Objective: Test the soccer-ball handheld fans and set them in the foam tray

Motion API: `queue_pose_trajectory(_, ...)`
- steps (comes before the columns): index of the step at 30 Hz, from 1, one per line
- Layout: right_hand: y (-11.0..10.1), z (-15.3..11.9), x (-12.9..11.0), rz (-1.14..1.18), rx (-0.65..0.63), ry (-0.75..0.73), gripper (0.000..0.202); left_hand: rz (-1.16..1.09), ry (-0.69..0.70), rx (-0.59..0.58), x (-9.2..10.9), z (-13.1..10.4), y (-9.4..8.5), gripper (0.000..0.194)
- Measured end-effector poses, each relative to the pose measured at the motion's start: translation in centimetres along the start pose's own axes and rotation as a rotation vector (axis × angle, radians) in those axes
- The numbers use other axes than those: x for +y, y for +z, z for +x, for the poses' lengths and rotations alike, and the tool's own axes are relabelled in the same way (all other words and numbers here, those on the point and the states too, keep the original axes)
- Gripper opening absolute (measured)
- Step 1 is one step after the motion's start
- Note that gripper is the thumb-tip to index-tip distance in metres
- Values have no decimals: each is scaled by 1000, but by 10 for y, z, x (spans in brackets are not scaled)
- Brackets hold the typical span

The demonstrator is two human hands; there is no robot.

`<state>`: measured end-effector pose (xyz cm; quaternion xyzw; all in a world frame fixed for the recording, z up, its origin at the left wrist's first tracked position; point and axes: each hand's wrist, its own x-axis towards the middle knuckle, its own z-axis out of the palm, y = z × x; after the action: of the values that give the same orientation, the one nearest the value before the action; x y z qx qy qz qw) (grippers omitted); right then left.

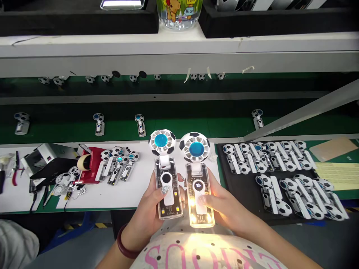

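In my left hand (150, 203) is a handheld mini fan (168, 188) with a round football-patterned head, blue centre and clear body. My left thumb rests by its white button panel, and its round display is dark. Another football-patterned mini fan (198, 194) is gripped by my right hand (224, 200), the thumb pressed on its panel. Its display reads about 90, and bright warm lights glow in its lower body. Both fans are upright, side by side and slightly apart, their button sides facing me. Some of my fingers are hidden behind them.
A black tray (238, 190) on the right carries several similar fans. On the left, more fans (120, 164) lie on white paper beside a red tape dispenser (94, 166) and a black-and-white device (52, 162). A grey slanted bar (303, 108) crosses the right. Green conveyor belt (179, 127) runs behind.
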<state>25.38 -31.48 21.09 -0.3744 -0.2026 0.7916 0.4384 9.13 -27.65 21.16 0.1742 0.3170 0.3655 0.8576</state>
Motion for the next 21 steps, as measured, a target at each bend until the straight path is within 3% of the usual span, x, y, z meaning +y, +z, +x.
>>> queue_pose_trajectory(6,2,-4,-1,14,-9,-12,61,14,-8,-1,1,-2,1,21)
queue_pose_trajectory(11,3,-5,1,44,-48,-50,64,43,-37,5,4,-6,0,31)
queue_pose_trajectory(15,0,3,8,114,36,-32,64,24,-60,65,-1,1,-6,33)
queue_pose_trajectory(18,-14,19,26,261,204,36,55,41,-66,180,-18,20,-26,29)
queue_pose_trajectory(21,-46,37,60,425,403,187,30,-21,-214,396,-47,40,-63,27)
